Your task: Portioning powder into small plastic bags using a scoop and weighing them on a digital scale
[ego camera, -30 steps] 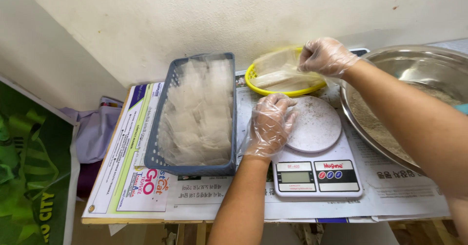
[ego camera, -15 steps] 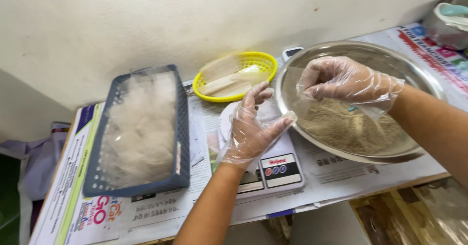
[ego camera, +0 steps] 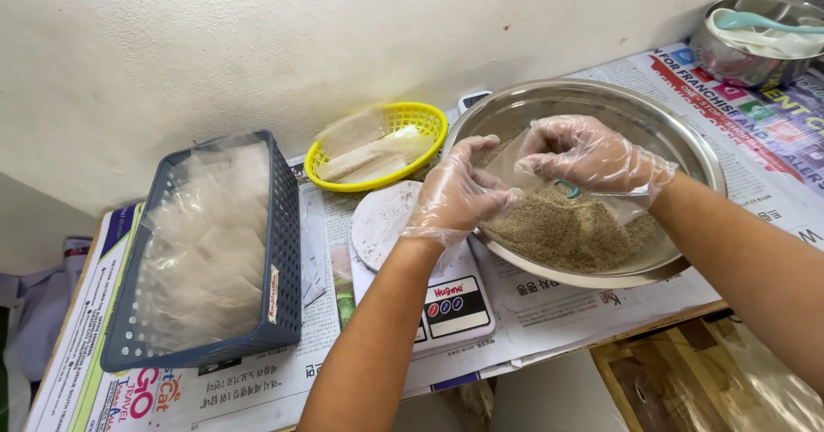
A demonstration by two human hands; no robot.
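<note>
Both gloved hands have come together over the big steel bowl (ego camera: 687,153), where a moment ago the left hand (ego camera: 455,193) hovered over the scale (ego camera: 421,286) and the right hand (ego camera: 584,153) was alone above the bowl. Now the two hands pinch the same small clear bag (ego camera: 508,164) between them, fingers closed on its edges, the left grip on the near-left edge and the right grip on the far-right one. Directly below the right grip lies a heap of brownish ground powder (ego camera: 571,226), with a bit of teal scoop (ego camera: 566,189) showing just under the fingers. Just under the left wrist sits the white scale with its round pan. Beyond the left grip stands a yellow basket (ego camera: 412,116) holding flat packets; well to its left is a blue basket (ego camera: 283,252) full of clear bags. Everything rests on a counter (ego camera: 566,307) lined with newspaper. Far beyond the right grip stands a small steel pot (ego camera: 730,54).
</note>
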